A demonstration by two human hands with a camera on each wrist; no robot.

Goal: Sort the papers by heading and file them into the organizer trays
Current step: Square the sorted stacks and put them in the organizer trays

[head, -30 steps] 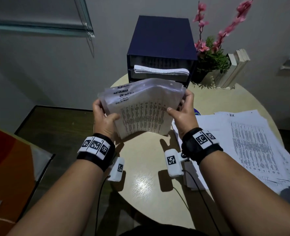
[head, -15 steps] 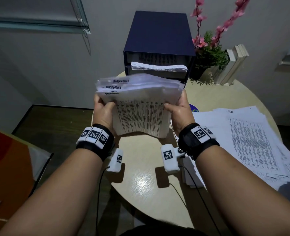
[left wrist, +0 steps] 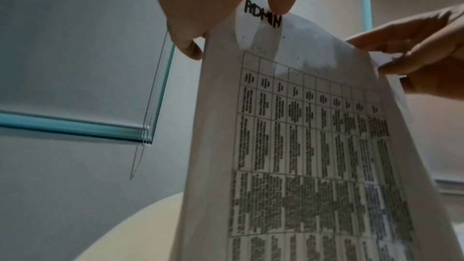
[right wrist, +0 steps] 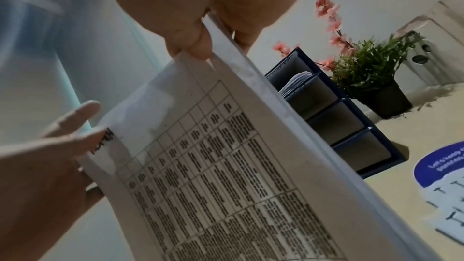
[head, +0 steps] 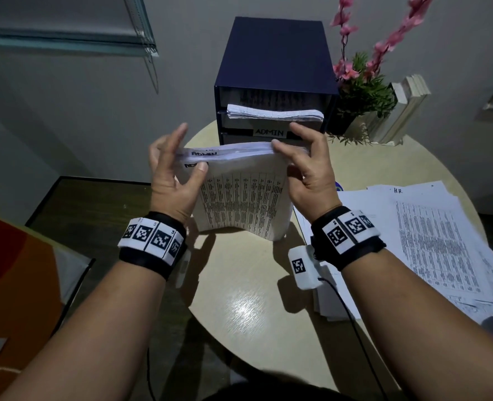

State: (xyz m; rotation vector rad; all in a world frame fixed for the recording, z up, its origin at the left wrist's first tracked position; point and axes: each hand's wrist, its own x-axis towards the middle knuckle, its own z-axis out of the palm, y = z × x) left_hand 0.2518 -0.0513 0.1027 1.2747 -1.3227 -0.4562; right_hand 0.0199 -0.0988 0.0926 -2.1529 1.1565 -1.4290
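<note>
A stack of printed sheets headed ADMIN (head: 239, 198) stands on its lower edge on the round table (head: 245, 299), bowed slightly. My left hand (head: 176, 169) pinches its top left corner, thumb on the front by the heading and fingers spread behind. My right hand (head: 306, 163) pinches the top right corner, thumb over the top edge. The navy organizer (head: 274, 59) stands just behind. Its upper tray holds a sheaf of papers (head: 274, 112), and the tray below carries an ADMIN label (head: 269, 132). In the left wrist view the heading on the stack (left wrist: 301, 146) is readable.
A loose spread of sheets headed H.R. (head: 427, 241) covers the table's right side. A potted plant with pink flowers (head: 361, 91) and upright books (head: 398, 111) stand right of the organizer. A dark lower surface (head: 95, 209) lies to the left.
The fanned sheets have been squared into one stack and stood more upright. Both hands slid up from its sides to the top corners. The ADMIN tray label has come into view.
</note>
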